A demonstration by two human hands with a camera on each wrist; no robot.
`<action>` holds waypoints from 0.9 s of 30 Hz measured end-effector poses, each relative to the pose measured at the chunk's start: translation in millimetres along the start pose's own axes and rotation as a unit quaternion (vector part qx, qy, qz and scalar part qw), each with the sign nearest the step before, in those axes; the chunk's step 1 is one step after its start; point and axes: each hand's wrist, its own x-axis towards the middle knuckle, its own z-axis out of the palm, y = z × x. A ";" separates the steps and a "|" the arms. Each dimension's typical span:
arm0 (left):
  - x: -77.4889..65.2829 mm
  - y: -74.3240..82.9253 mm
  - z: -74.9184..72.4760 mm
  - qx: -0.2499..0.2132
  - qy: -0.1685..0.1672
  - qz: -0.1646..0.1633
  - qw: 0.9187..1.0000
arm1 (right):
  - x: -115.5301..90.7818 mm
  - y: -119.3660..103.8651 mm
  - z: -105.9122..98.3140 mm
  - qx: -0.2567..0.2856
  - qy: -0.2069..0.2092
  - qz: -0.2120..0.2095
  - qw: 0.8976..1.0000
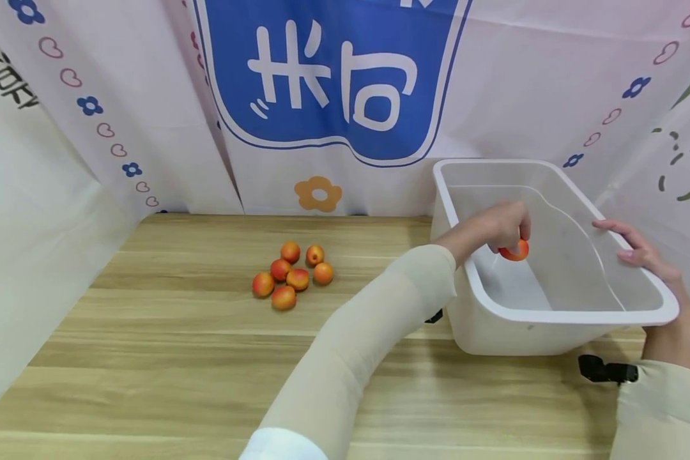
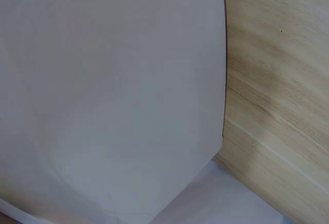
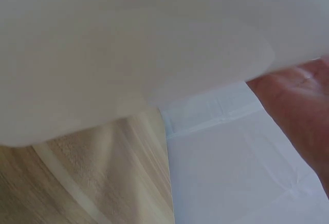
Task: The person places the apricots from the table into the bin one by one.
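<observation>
L hand (image 1: pixel 504 225) pinches red-orange roundish fruit (image 1: pixel 519 253) inside white rect. plastic tub (image 1: pixel 517 336), R hand (image 1: pixel 646 252) gripping rim (image 1: pixel 575 317), prob. steadying it.

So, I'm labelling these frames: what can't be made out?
Head: part of the held fruit, covered by the left hand.
Head: the inside of the white bin nearest the camera, behind its front wall.
Right wrist: part of the right hand, cut off by the frame's edge.

Head view: from above, facing fwd + down, takes in tabletop (image 1: pixel 149 358) & whole bin (image 1: pixel 558 317); L + R wrist views: v. close up on bin wall (big in both), tabletop edge shared w/ head view too
</observation>
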 end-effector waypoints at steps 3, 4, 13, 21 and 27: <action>-0.8 -0.2 -1.0 0.000 0.002 0.000 1.000 | -0.7 -0.3 3.6 0.011 0.011 0.001 1.000; -0.9 -0.4 -1.2 0.002 0.002 0.001 1.000 | -0.9 -0.3 5.2 0.020 0.016 0.002 1.000; -0.7 -0.2 -1.5 0.070 0.018 0.022 0.997 | -5.1 0.1 16.9 0.060 0.059 0.000 0.996; -7.0 -2.5 -7.2 0.071 0.016 0.073 0.995 | -7.2 0.9 17.7 0.046 0.072 -0.003 0.996; -29.8 -11.5 -24.2 0.004 0.001 0.157 0.988 | -6.9 0.8 16.4 0.040 0.079 0.002 0.996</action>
